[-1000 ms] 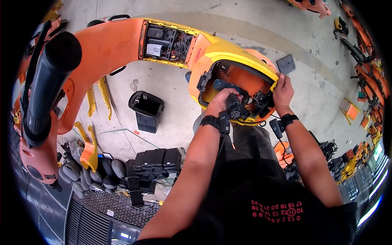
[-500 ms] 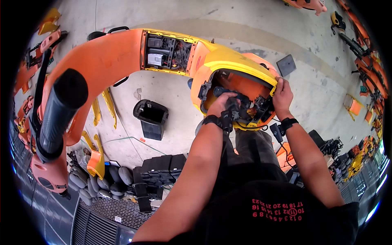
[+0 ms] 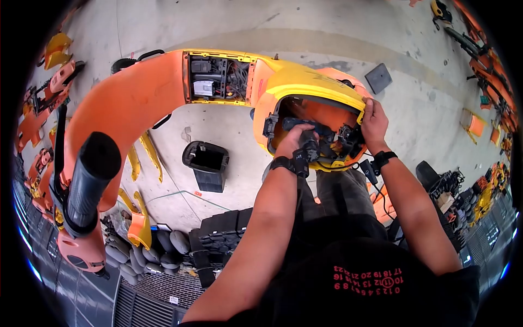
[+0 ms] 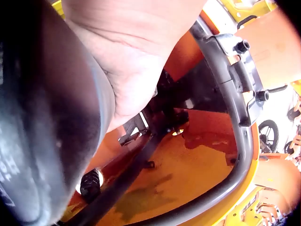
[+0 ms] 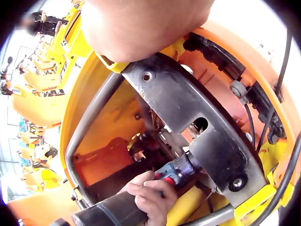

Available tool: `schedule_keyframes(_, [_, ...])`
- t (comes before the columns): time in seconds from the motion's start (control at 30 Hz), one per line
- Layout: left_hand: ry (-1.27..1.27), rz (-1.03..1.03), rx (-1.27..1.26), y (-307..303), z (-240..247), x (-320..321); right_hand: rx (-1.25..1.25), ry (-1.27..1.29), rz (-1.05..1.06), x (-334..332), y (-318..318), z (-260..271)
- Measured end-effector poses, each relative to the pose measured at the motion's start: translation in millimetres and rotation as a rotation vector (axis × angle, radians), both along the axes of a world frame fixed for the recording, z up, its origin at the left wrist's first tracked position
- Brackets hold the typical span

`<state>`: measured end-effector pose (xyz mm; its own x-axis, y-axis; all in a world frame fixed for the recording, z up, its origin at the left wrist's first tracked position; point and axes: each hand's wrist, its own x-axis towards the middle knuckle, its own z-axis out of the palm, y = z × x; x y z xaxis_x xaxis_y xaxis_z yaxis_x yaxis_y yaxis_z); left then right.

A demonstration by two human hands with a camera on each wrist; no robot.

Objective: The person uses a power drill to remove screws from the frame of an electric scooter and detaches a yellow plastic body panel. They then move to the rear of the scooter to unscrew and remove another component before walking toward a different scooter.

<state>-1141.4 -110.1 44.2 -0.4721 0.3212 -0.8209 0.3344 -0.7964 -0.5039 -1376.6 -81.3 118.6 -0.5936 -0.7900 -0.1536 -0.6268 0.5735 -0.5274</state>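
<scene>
My left hand [image 3: 295, 140] grips a dark blue cordless driver [image 3: 309, 148] inside the open seat compartment of an orange and yellow scooter [image 3: 305, 82]. In the right wrist view, fingers wrap around its black handle, and the blue body [image 5: 181, 169] points toward a black metal bracket [image 5: 188, 113] across the opening. The driver's tip is hidden behind that bracket. My right hand [image 3: 375, 125] holds the yellow rim at the compartment's right end, fingers over the edge. Dark rubber trim [image 4: 242, 165] lines the opening in the left wrist view.
An uncovered bay with wiring [image 3: 220, 79] lies along the scooter's body, left of the compartment. On the concrete floor stand a black bin [image 3: 206, 163] and yellow panels [image 3: 140, 223]. Dark saddles [image 3: 177, 240] pile up at the lower left. A handlebar grip [image 3: 92, 180] rises close by.
The head view has shifted, so the scooter's front end and the floor items sit lower in the picture. Both hands keep their holds, the left on the driver, the right on the rim.
</scene>
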Motion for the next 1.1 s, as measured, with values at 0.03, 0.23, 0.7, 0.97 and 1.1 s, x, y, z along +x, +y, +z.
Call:
schedule_keyframes(0.03, [-0.036, 0.051, 0.014, 3, 2, 0, 0.006, 0.004, -0.007, 1, 1, 2])
schedule_keyframes(0.23, [0.001, 0.036, -0.020, -1, 4, -3, 0.007, 0.159, 0.071, 0, -3, 4])
schedule_keyframes(0.7, [0.090, -0.040, -0.055, -2, 7, 0, -0.064, 0.066, 0.048, -1, -2, 3])
schedule_keyframes(0.97, [0.080, -0.101, -0.054, -5, 4, -4, -0.074, 0.019, 0.011, 0, -1, 3])
schedule_keyframes(1.1, [0.026, -0.134, -0.104, -7, 19, -9, -0.040, -0.004, -0.006, -1, -1, 0])
